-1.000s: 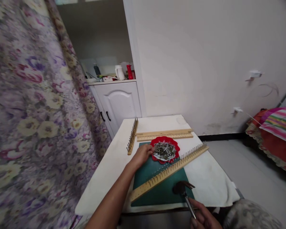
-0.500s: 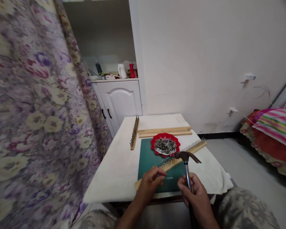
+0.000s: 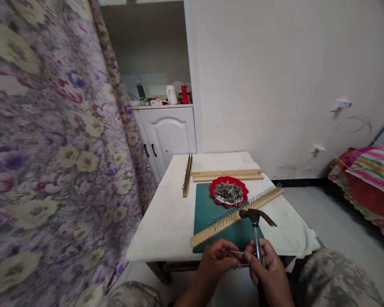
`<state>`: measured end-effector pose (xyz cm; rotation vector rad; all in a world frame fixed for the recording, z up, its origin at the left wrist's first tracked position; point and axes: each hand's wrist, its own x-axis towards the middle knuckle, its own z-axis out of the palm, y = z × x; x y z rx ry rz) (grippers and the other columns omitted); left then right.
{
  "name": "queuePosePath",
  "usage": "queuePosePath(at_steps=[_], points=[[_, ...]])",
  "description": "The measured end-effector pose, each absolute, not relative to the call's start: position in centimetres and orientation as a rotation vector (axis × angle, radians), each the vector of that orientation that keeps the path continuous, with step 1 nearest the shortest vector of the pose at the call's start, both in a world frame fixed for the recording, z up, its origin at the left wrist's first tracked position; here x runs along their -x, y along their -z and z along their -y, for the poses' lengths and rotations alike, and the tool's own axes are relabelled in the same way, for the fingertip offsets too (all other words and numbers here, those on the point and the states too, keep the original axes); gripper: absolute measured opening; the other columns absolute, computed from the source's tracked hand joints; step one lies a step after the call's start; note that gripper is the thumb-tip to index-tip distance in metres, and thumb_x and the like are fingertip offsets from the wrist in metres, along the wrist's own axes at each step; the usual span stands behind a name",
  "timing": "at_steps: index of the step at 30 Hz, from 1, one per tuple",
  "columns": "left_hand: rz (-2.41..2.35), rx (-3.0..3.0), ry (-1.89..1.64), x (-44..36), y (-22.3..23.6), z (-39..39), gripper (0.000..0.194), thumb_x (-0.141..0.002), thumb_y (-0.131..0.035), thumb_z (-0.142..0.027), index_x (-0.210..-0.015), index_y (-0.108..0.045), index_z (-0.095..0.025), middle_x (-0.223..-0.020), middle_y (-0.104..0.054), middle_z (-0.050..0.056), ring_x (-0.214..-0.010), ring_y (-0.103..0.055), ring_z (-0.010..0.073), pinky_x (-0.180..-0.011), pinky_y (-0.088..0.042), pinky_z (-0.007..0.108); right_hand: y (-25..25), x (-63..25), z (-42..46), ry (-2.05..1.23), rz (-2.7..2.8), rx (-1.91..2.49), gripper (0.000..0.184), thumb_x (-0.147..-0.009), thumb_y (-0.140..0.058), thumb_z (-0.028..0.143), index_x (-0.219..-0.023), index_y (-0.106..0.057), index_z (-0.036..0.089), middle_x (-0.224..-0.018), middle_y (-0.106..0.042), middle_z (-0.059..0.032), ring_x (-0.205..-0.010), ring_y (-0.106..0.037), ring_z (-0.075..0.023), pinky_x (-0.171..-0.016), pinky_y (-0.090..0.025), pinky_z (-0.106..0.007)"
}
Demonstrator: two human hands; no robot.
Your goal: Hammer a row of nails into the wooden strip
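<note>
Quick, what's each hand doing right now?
Left hand: partly curled at a nail; whether it grips it cannot be told.
Right hand: closed, holding a hammer, head up.

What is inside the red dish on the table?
The red dish holds a heap of loose metal nails. The heap covers the middle of the dish, so its bottom and the lower nails cannot be seen.
</note>
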<state>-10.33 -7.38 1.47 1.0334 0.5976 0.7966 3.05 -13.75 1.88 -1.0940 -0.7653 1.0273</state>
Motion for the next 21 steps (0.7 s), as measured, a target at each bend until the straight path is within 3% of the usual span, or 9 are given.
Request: queuePosePath(at_steps=[7,15,21], points=[[-0.603,-0.848,-0.969,9.3,0.9,8.7,0.02,-0.06,-0.074,-0.029,-0.066,-0.063,-0.013,-0.053,-0.061,-0.001,-0.047,-0.051,0.0087,-0.053,-0.038,0.021,-1.7,-2.0,14.2,-1.06,0.799,1.124,0.033,-0.072,-0.07,0.04,-0.088,-0.05,0.021,-0.066,-0.054,0.0058,-0.034,-0.035,-0.0016,-0.031,-0.03,-0.014],[-1.074,-1.591,-1.16,13.9,-2.3,4.8,0.015,-0.076,-0.059,-0.029,-0.072,-0.068,-0.017,-0.073,-0.061,0.002,-0.074,-0.057,0.0153,-0.069,-0.043,0.024,-1.2,-2.3,15.0,-0.963,0.822,1.217,0.027,-0.075,-0.065,0.044,-0.082,-0.052,0.021,-0.064,-0.052,0.0061,-0.035,-0.032,-0.0028,-0.03,-0.028,-0.014],[-1.29,-1.829,-1.109,14.4,-1.6,2.8,0.02,-0.078,-0.055,-0.031,-0.07,-0.068,-0.018,-0.072,-0.061,0.002,-0.071,-0.057,0.0151,-0.063,-0.042,0.022,-0.6,-2.9,15.2,-1.079,0.884,1.246,0.027,-0.074,-0.066,0.043,-0.077,-0.052,0.02,-0.062,-0.049,0.0063,-0.038,-0.033,-0.0044,-0.032,-0.031,-0.015]])
